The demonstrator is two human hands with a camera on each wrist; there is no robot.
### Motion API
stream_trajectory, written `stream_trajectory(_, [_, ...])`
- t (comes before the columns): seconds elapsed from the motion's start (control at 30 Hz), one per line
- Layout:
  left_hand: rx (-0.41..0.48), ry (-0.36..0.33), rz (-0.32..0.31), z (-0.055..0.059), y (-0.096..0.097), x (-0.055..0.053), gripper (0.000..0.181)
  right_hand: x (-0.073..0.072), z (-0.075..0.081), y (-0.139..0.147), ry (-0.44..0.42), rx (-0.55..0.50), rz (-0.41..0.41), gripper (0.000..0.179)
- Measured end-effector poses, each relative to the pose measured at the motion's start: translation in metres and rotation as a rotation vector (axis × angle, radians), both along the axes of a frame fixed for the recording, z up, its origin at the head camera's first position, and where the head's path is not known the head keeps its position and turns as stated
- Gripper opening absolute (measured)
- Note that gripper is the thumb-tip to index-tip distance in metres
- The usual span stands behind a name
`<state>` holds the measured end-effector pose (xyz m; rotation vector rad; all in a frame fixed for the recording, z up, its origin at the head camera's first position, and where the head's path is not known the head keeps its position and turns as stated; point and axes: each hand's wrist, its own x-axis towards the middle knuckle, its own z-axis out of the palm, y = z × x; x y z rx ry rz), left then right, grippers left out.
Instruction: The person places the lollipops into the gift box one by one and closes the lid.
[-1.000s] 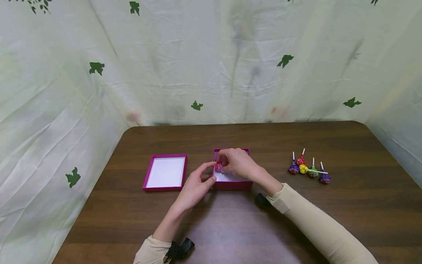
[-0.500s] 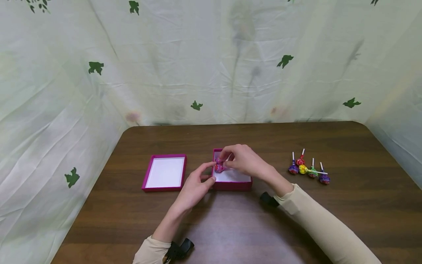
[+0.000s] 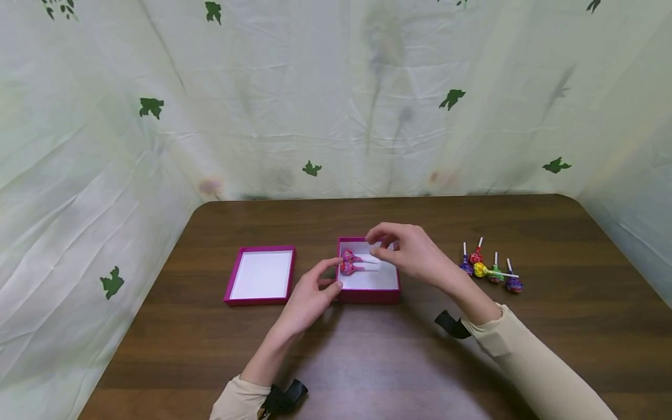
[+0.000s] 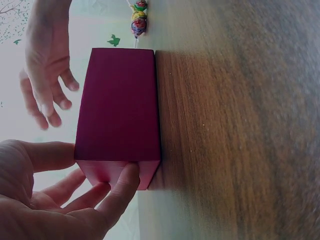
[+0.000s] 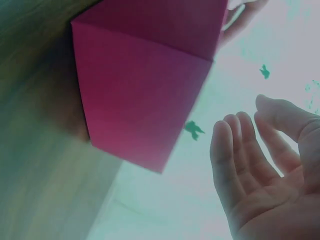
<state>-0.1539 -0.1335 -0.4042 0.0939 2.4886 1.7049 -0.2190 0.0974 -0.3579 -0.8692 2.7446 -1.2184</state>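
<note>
A magenta box with a white inside stands mid-table, its top uncovered. Inside, two pink-wrapped lollipops lie side by side along its left wall: the far lollipop and the near lollipop, white sticks pointing right. My left hand rests its fingertips against the box's left end and rim; the left wrist view shows several fingertips on that end face. Over the box's right part hovers my right hand, fingers loosely bent and holding nothing; the right wrist view shows its palm bare beside the box.
Left of the box lies its magenta lid, white inside facing up. At the right, several lollipops lie bunched together, among them a yellow lollipop and a purple lollipop. A pale leaf-print cloth hangs behind the brown table.
My right hand has let go of a pink lollipop in the box and drawn up and to the right, uncovering both lollipops. My left hand has stayed at the box's left end.
</note>
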Motion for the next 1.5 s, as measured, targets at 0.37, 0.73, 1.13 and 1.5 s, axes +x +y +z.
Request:
stream_trajectory(0.37, [-0.002,-0.002,-0.002,0.000,0.001,0.001,0.044,0.012,0.014,0.038,0.000,-0.022,-0.040,0.021])
stream_trajectory(0.73, [0.000,-0.002,0.001,0.000,0.000,0.002,0.044,0.017,0.018,0.089,-0.101,0.038,-0.070,0.020])
stream_trajectory(1.13, [-0.020,-0.014,0.011,-0.001,0.001,0.001,0.046,0.013,0.001,0.138,-0.136,0.166,-0.035,0.024])
stream_trajectory(1.5, [-0.018,-0.019,0.004,0.000,0.000,0.002,0.046,-0.003,-0.021,0.165,-0.154,0.210,0.049,0.028])
